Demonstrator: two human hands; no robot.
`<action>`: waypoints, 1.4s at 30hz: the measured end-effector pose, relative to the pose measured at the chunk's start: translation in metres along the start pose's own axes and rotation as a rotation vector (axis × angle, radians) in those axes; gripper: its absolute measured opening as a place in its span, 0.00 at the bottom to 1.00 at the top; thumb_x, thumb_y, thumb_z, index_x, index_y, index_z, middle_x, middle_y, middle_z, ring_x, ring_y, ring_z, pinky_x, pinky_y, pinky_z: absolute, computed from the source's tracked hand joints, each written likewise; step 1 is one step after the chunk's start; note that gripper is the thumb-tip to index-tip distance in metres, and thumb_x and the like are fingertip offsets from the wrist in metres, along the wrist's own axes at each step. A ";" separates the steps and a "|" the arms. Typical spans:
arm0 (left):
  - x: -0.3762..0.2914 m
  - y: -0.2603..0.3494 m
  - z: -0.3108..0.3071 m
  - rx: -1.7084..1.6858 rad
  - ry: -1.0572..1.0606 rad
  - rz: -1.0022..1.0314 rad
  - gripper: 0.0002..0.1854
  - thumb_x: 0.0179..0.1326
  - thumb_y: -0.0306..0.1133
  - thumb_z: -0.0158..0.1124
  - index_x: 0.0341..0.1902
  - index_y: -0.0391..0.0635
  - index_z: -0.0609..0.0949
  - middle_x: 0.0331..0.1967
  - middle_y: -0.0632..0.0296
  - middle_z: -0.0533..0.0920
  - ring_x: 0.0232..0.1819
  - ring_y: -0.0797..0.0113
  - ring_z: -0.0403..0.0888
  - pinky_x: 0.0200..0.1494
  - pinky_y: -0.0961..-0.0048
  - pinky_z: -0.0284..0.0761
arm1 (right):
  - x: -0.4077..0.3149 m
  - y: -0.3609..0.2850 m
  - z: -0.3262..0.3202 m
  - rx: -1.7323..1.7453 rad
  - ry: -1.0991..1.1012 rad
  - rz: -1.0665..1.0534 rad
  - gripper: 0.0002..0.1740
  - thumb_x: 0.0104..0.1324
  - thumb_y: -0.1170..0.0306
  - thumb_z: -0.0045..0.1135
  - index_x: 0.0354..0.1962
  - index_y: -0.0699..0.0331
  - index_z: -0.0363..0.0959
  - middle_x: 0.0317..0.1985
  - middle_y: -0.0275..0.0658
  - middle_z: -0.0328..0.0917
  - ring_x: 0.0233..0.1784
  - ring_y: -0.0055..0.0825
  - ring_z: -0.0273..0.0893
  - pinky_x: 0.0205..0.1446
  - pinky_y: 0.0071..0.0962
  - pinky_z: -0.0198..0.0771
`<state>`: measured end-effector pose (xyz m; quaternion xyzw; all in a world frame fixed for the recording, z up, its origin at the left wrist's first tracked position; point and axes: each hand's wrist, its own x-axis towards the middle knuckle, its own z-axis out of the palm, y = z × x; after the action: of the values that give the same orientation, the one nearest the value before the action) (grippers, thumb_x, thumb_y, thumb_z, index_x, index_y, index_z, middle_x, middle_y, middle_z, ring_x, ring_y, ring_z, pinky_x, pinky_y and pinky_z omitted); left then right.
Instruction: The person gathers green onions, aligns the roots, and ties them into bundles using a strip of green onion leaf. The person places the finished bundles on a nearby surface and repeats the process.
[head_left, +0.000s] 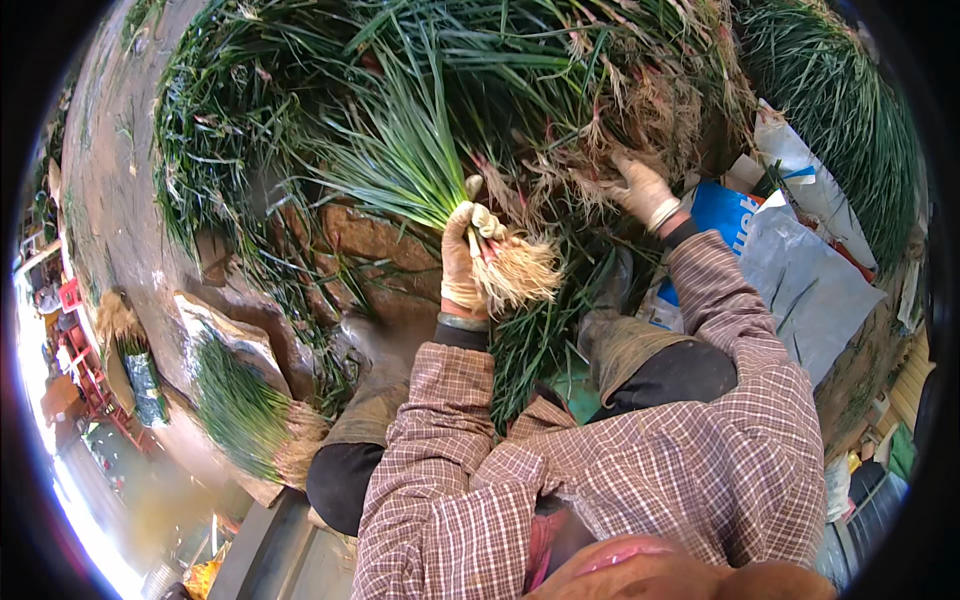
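Observation:
A bunch of green onions (431, 176) is gripped in my gloved left hand (461, 259), with pale roots (517, 274) hanging to the right and long green leaves fanning up and left. My gloved right hand (641, 191) reaches to the root ends of a large heap of green onions (487, 60). Its fingertips touch the tangled roots (649, 124), and I cannot tell whether they pinch any stalk. Loose green leaves (532, 360) lie between my knees, below the held bunch.
A laid-out bundle of green onions (244, 412) sits on the left, with a wrapped bundle (142, 386) beyond it. Blue-and-white plastic sheeting (802, 277) lies by my right arm. Another green heap (832, 127) rises at far right. Muddy ground (120, 180) stretches along the left.

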<state>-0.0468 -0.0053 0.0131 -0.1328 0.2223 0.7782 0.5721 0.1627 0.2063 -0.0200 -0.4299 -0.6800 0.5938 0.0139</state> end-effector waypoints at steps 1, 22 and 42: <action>-0.002 0.002 -0.007 0.022 -0.005 0.000 0.14 0.65 0.38 0.58 0.50 0.44 0.76 0.22 0.71 0.74 0.25 0.74 0.73 0.37 0.64 0.78 | -0.003 -0.008 -0.024 -0.601 -0.142 -0.023 0.30 0.63 0.63 0.62 0.59 0.66 0.65 0.55 0.46 0.73 0.54 0.36 0.74 0.61 0.27 0.68; -0.028 0.060 -0.034 0.050 -0.037 0.158 0.11 0.62 0.33 0.60 0.46 0.44 0.74 0.20 0.66 0.74 0.19 0.72 0.71 0.27 0.73 0.71 | -0.067 0.042 -0.034 -1.373 -0.344 0.575 0.55 0.52 0.56 0.66 0.72 0.42 0.41 0.74 0.45 0.43 0.69 0.51 0.57 0.64 0.39 0.66; -0.076 0.075 0.023 0.125 -0.015 0.142 0.08 0.62 0.30 0.61 0.42 0.41 0.78 0.23 0.65 0.77 0.23 0.73 0.74 0.29 0.75 0.74 | -0.053 0.018 0.049 0.145 -0.334 -0.084 0.17 0.66 0.65 0.57 0.52 0.60 0.76 0.46 0.35 0.80 0.55 0.27 0.73 0.60 0.30 0.68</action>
<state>-0.0937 -0.0758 0.0828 -0.0749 0.2750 0.8023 0.5245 0.1802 0.1340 -0.0230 -0.2944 -0.6456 0.7033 -0.0437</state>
